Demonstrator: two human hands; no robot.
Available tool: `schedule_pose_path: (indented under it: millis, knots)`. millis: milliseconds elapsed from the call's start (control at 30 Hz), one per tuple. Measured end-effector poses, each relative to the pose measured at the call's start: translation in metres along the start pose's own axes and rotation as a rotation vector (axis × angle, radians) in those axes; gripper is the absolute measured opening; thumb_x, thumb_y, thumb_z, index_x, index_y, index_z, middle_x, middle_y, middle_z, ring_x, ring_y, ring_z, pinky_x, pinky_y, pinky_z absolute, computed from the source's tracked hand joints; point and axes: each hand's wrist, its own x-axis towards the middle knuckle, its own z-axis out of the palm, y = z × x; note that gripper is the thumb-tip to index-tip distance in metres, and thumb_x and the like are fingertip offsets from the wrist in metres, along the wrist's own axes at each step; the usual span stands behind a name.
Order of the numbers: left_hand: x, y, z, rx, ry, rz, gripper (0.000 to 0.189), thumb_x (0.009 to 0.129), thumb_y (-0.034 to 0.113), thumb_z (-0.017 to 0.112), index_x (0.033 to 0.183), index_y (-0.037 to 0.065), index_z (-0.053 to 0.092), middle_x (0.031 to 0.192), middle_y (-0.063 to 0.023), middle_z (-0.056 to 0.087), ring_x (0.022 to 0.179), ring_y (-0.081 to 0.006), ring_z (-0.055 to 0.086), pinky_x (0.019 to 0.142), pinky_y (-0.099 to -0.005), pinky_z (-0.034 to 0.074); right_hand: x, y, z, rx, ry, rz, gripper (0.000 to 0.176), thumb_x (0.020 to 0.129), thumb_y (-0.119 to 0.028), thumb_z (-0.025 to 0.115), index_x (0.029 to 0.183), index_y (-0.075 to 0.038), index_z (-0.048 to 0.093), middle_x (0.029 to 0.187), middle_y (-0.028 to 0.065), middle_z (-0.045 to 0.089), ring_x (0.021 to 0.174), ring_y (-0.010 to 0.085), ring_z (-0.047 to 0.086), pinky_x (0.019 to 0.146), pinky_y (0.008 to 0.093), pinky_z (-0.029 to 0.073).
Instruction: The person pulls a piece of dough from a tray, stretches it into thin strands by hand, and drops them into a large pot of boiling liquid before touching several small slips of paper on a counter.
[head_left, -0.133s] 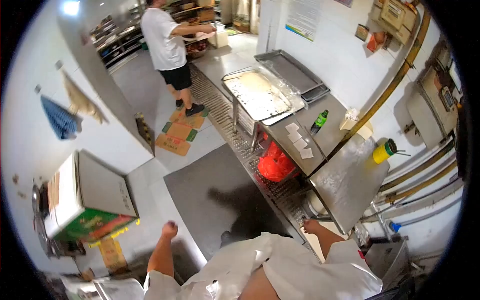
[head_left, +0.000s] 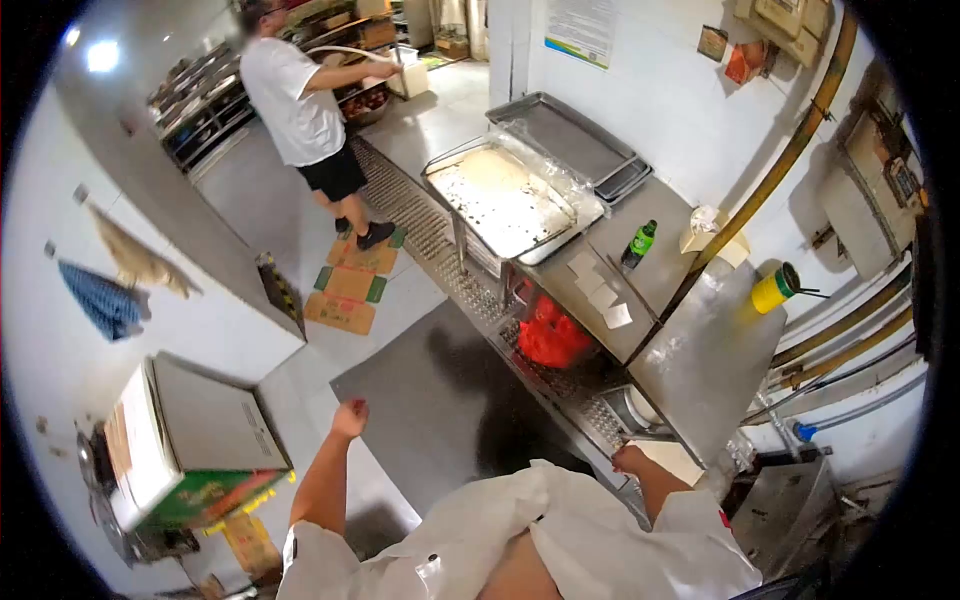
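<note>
Green-labelled bottle; wall notice (print illegible); left hand, right hand: grip unclear

two bare hands, one dark mat, four pale cards, one green bottle, two hanging cloths

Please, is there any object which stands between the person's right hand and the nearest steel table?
Nothing visible stands between the right hand and the near edge of the steel table. A beige flat surface shows beside the hand, lower than the tabletop, but it does not appear to block the way to that edge.
</note>
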Motion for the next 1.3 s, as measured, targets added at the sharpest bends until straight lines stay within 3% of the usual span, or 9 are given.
schedule_pose_path:
  millis: [33,233,300,367,433,633,767,1033,1300]
  knots:
    - [0.056,0.024,0.028,-0.035,0.003,0.050,0.033,0.089,0.026,0.059,0.108,-0.001,0.063,0.091,-0.0179,0.070,0.086,-0.0290,0.068,0.077,-0.0360,0.053,-0.007,0.017,-0.033,-0.210,-0.021,-0.085,0.030,0.093,-0.025,0.052,0.111,-0.004,0.064,0.079,0.0091,0.071,0.076,0.0195,0.071,0.068,0.0342,0.056]
    - [0.290,0.109,0.059,-0.243,-0.089,0.177,0.032,0.089,0.023,0.062,0.111,0.000,0.063,0.088,-0.0139,0.070,0.083,-0.0217,0.068,0.076,-0.0334,0.053,0.128,0.055,-0.029,0.547,0.107,-0.181,0.022,0.092,-0.019,0.056,0.104,-0.003,0.065,0.091,0.0104,0.068,0.073,0.0231,0.068,0.061,0.0409,0.054]
    - [0.349,0.123,0.055,-0.308,-0.167,0.237,0.032,0.089,0.024,0.062,0.110,0.000,0.063,0.088,-0.0133,0.070,0.082,-0.0209,0.067,0.076,-0.0335,0.052,0.158,0.036,-0.084,1.542,-0.101,0.099,0.017,0.092,-0.020,0.057,0.094,-0.005,0.063,0.088,0.0085,0.067,0.068,0.0217,0.065,0.056,0.0373,0.051]
    - [0.402,0.173,0.044,-0.131,-0.224,0.243,0.031,0.090,0.024,0.064,0.109,0.000,0.063,0.090,-0.0121,0.070,0.084,-0.0198,0.067,0.077,-0.0331,0.052,0.153,-0.029,-0.180,0.130,0.086,-0.106,0.014,0.092,-0.019,0.057,0.087,-0.006,0.060,0.084,0.0070,0.065,0.066,0.0189,0.063,0.054,0.0329,0.049]
    - [0.479,0.185,0.050,-0.154,-0.230,0.268,0.031,0.090,0.025,0.063,0.109,0.001,0.063,0.092,-0.0123,0.070,0.085,-0.0205,0.066,0.078,-0.0339,0.053,0.156,-0.069,-0.242,0.952,0.240,0.284,0.017,0.094,-0.020,0.057,0.090,-0.004,0.063,0.083,0.0072,0.065,0.068,0.0174,0.064,0.056,0.0295,0.049]
    - [0.674,0.320,0.031,-0.104,-0.172,0.387,0.032,0.091,0.023,0.058,0.113,0.000,0.061,0.103,-0.0189,0.067,0.101,-0.0368,0.062,0.085,-0.0442,0.050,0.167,-0.138,-0.322,1.225,0.594,0.528,0.025,0.096,-0.020,0.055,0.105,0.002,0.063,0.084,0.0102,0.067,0.069,0.0182,0.067,0.059,0.0284,0.053]
    - [0.792,0.390,0.037,0.110,-0.166,0.524,0.037,0.093,0.019,0.050,0.125,0.002,0.053,0.124,-0.0204,0.056,0.108,-0.0390,0.058,0.090,-0.0463,0.048,0.142,-0.207,-0.320,1.446,0.570,0.682,0.025,0.097,-0.019,0.053,0.105,0.003,0.062,0.089,0.0112,0.068,0.072,0.0187,0.067,0.059,0.0300,0.054]
    - [0.856,0.432,0.046,0.305,-0.291,0.580,0.033,0.095,0.020,0.043,0.124,0.005,0.048,0.125,-0.0195,0.053,0.107,-0.0404,0.058,0.089,-0.0494,0.048,0.145,-0.372,-0.351,1.443,0.490,0.943,0.023,0.095,-0.026,0.057,0.100,-0.005,0.065,0.083,0.0041,0.065,0.073,0.0142,0.060,0.065,0.0305,0.049]
    - [0.856,0.458,0.030,0.453,-0.352,0.613,0.032,0.096,0.028,0.049,0.118,0.005,0.051,0.121,-0.0173,0.055,0.103,-0.0382,0.061,0.086,-0.0478,0.049,0.157,-0.387,-0.321,1.451,0.634,0.895,0.022,0.095,-0.025,0.058,0.099,-0.005,0.065,0.083,0.0044,0.066,0.071,0.0146,0.061,0.062,0.0301,0.049]
